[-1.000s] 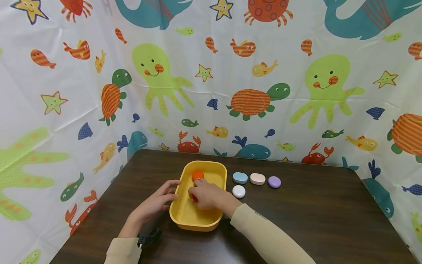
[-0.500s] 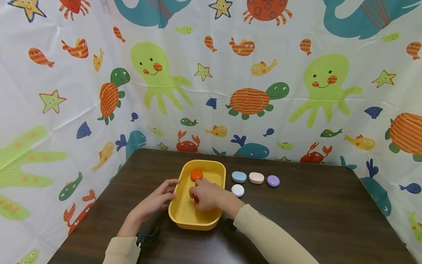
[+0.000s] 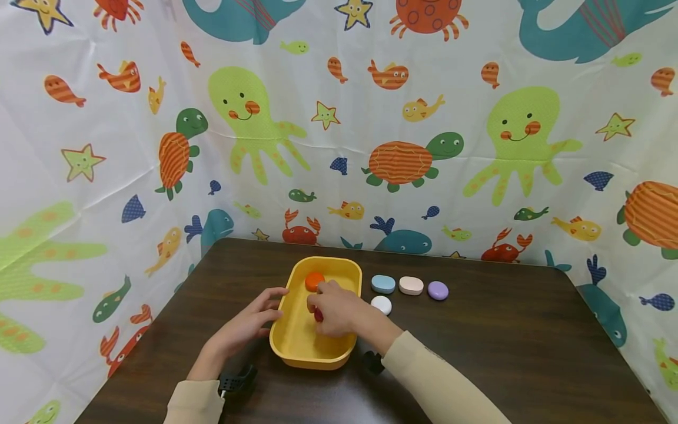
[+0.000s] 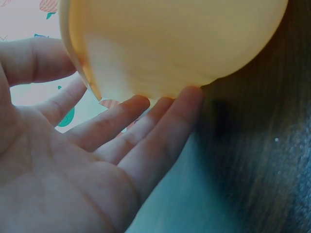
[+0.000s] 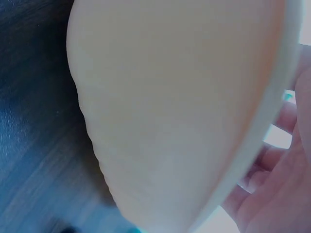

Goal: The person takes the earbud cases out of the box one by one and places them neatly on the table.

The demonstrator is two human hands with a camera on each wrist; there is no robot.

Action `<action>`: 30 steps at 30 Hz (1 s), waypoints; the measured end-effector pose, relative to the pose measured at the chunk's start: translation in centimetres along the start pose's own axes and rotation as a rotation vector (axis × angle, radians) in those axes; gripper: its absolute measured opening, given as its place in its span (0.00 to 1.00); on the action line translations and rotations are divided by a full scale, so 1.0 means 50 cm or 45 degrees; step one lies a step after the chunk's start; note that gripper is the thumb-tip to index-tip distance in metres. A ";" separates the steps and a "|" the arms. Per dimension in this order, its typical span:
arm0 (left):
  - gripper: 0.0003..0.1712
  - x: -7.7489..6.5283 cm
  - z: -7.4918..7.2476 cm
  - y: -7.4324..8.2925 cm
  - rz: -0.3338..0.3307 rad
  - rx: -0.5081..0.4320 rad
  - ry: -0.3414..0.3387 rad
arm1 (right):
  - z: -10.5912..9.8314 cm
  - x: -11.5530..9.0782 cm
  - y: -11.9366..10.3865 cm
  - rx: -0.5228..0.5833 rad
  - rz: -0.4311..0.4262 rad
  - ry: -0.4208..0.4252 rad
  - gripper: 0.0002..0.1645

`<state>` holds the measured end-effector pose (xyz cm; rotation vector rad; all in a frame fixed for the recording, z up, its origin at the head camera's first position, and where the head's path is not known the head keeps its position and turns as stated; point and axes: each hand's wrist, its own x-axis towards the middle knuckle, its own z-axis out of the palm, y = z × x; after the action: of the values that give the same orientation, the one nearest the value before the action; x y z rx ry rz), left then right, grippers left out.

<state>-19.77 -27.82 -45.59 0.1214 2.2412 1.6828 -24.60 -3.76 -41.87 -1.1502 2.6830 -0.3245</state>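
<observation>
In the head view, a yellow plastic tub (image 3: 312,363) stands on the dark wooden table. My right hand (image 3: 341,310) is inside it, fingers curled round a small red soap bar (image 3: 318,315) that they mostly hide. An orange round soap bar (image 3: 315,281) lies at the tub's far end, just beyond those fingertips. My left hand (image 3: 246,324) is at the tub's left side, fingers loosely spread. The left wrist view has its fingertips right at the tub wall (image 4: 180,43). In the right wrist view, the tub's outer wall (image 5: 180,97) hides most of my right hand (image 5: 279,199).
Right of the tub lie a blue soap bar (image 3: 383,284), a pink one (image 3: 411,285), a purple round one (image 3: 438,290) and a white round one (image 3: 381,305). Behind the table (image 3: 503,341) hangs a curtain (image 3: 349,123) printed with sea animals.
My right hand has shifted slightly right inside the tub, and more of the red soap bar shows between its fingers. My left hand has stayed at the tub's side.
</observation>
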 end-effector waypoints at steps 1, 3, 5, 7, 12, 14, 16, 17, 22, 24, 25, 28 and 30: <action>0.30 0.000 0.000 0.000 0.001 0.000 -0.001 | -0.002 -0.003 0.000 -0.003 -0.006 0.010 0.18; 0.30 -0.001 0.000 0.001 0.001 0.001 -0.003 | -0.006 -0.008 0.000 -0.010 -0.013 0.025 0.18; 0.31 -0.001 0.000 0.000 0.002 0.002 -0.005 | -0.009 -0.015 0.000 -0.005 -0.008 0.035 0.19; 0.31 -0.001 0.000 0.000 0.002 0.001 -0.006 | -0.014 -0.021 0.000 0.005 0.000 0.044 0.20; 0.30 -0.001 0.000 -0.001 -0.003 -0.001 -0.004 | -0.024 -0.035 0.000 0.006 0.005 0.065 0.21; 0.30 0.000 0.001 -0.001 -0.005 0.001 -0.002 | -0.027 -0.039 0.001 -0.003 0.002 0.076 0.21; 0.30 0.000 0.001 -0.001 -0.007 0.000 -0.001 | -0.030 -0.044 0.004 -0.010 0.002 0.086 0.20; 0.30 0.001 0.001 -0.001 -0.007 0.000 -0.001 | -0.031 -0.046 0.005 -0.009 0.004 0.089 0.20; 0.30 0.000 0.002 -0.002 -0.009 -0.008 -0.003 | -0.039 -0.058 0.013 0.015 0.027 0.096 0.21; 0.30 0.000 0.001 -0.003 -0.010 -0.009 -0.005 | -0.042 -0.063 0.016 0.018 0.039 0.103 0.21; 0.30 0.000 0.001 -0.003 -0.010 -0.011 -0.005 | -0.043 -0.065 0.017 0.017 0.044 0.106 0.21; 0.30 0.001 -0.001 -0.003 -0.008 -0.011 -0.010 | -0.048 -0.070 0.023 -0.001 0.047 0.119 0.20; 0.30 0.003 -0.002 -0.002 -0.013 -0.012 -0.008 | -0.052 -0.073 0.024 -0.007 0.045 0.124 0.20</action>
<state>-19.91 -27.91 -45.72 0.1132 2.2251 1.6855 -23.68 0.03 -39.35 -1.1143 2.7863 -0.3776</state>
